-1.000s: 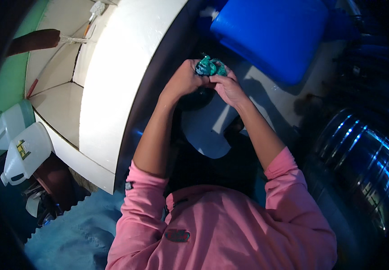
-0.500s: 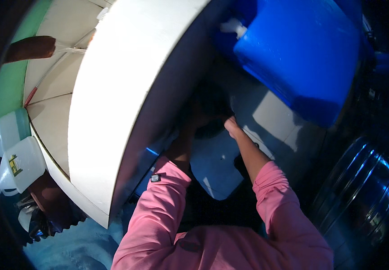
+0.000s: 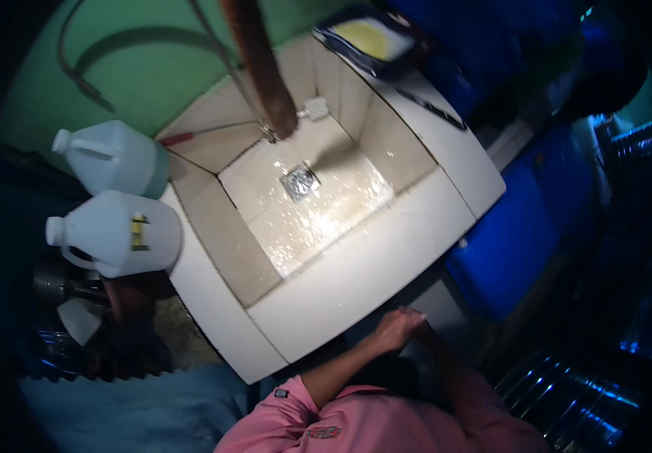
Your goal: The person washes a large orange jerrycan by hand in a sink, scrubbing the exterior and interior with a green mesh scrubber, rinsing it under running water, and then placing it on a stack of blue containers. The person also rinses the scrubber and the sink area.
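My left hand [image 3: 398, 330] is closed, held in front of my body just off the near edge of the tiled sink [image 3: 364, 275]. Its fingers press together, and anything inside them is hidden. Close against it is my right hand [image 3: 425, 334], deep in shadow with its fingers hard to make out. Both pink sleeves are pushed up the forearms. Wet, shiny tiles surround a square metal drain [image 3: 300, 181] in the basin. Over it hangs a thick brown tube [image 3: 262, 68].
Two white plastic jugs [image 3: 133, 234] stand at the sink's left. A red-handled rod [image 3: 179, 139] lies across its back left corner. At the far right rim are a dark tray [image 3: 371, 39] and a thin dark object [image 3: 432, 109]. A blue container [image 3: 503, 234] stands to the right.
My view has swung from the dark floor beside the sink up to the basin. My hands have come up from low beside the sink to near its front edge, close together.
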Motion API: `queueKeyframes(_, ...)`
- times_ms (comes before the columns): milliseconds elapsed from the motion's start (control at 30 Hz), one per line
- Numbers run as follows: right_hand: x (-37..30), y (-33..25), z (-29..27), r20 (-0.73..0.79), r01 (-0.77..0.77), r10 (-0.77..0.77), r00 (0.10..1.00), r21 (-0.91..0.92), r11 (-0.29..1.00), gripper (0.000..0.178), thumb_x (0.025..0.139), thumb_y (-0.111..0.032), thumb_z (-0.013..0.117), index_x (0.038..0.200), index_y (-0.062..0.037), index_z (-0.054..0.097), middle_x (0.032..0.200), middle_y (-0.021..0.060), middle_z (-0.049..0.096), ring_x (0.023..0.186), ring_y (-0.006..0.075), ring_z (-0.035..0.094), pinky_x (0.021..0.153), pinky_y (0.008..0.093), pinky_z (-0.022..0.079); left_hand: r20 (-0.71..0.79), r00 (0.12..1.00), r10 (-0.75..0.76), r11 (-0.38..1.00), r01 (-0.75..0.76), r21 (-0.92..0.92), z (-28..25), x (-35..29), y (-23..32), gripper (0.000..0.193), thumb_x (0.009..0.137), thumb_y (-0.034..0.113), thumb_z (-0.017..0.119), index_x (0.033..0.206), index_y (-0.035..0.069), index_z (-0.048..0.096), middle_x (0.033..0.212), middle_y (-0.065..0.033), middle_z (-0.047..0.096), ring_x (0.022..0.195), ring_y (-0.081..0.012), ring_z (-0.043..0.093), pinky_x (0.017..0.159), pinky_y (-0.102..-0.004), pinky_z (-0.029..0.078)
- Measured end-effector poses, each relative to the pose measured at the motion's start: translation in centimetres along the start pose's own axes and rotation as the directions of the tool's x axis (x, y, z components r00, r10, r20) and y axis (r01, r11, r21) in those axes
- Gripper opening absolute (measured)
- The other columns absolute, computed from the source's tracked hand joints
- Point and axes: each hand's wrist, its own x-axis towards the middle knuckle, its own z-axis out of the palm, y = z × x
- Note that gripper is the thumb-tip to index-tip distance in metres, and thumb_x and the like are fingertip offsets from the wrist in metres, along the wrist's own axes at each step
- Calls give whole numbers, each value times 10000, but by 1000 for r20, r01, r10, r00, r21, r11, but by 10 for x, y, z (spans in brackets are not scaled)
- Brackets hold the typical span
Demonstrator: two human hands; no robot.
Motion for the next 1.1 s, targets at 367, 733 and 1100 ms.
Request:
queueKeyframes(367, -99, -384, 10, 264, 272, -265, 927, 10, 962, 369, 961, -145, 673, 1279, 11, 570, 1081, 93, 682, 877, 146, 661, 775, 278, 552, -578, 808, -115, 992, 128, -18, -243, 34, 78, 385, 898, 143, 691, 1237, -10, 591, 1041, -177, 663, 969, -300, 668, 851, -394, 535)
queueKeyframes(733, 73, -614, 201, 376, 540, -390, 840, -647, 539, 515, 894, -560, 651, 1038, -82, 777, 888, 75, 720, 751, 146, 624, 676, 297, 472, -732, 630, -261, 964, 132, -230, -435, 158, 28, 323, 774, 98, 784, 1069, 3, 692, 970, -65, 725, 928, -163, 656, 861, -328, 512)
queueKeyframes(1100, 31, -596, 195, 805, 822, -205, 557, -498, 276, 492, 884, -517, 579, 997, -75, 763, 863, 145, 712, 810, 278, 654, 788, 384, 506, -579, 717, -388, 911, 393, -124, -385, 38, 43, 237, 867, 97, 581, 1079, 4, 630, 861, -32, 621, 804, -139, 571, 758, -340, 485)
